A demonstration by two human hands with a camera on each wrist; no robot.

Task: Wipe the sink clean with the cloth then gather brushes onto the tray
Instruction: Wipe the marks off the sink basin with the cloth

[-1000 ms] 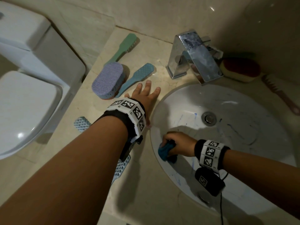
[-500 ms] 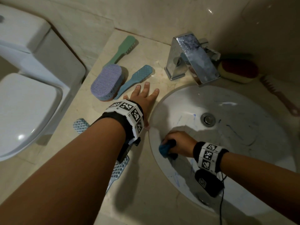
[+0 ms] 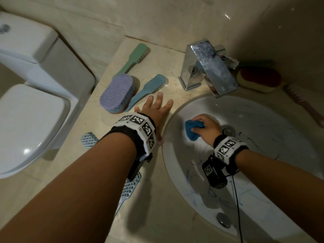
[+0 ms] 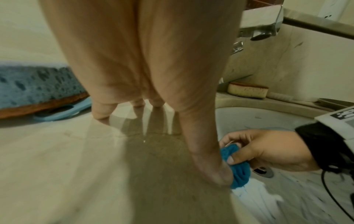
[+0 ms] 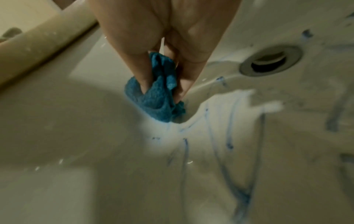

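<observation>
Marble counter (image 3: 157, 199) under flat left hand (image 3: 157, 109) (fingers spread); right hand (image 3: 206, 128) bunching cloth (image 3: 192, 129) beside drain (image 3: 228, 130)

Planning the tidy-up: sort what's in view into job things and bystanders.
Job: crumpled blue cloth gripped by the right hand; white scribbled sink basin; green long-handled brush; teal long-handled brush; lilac oval scrub brush.
Bystanders: chrome faucet; white toilet.

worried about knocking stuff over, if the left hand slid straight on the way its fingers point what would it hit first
Probably the faucet base: the left hand lies flat on the counter, fingers aimed toward it over bare stone. The teal brush sits just left of that line; depth is unclear.
</observation>
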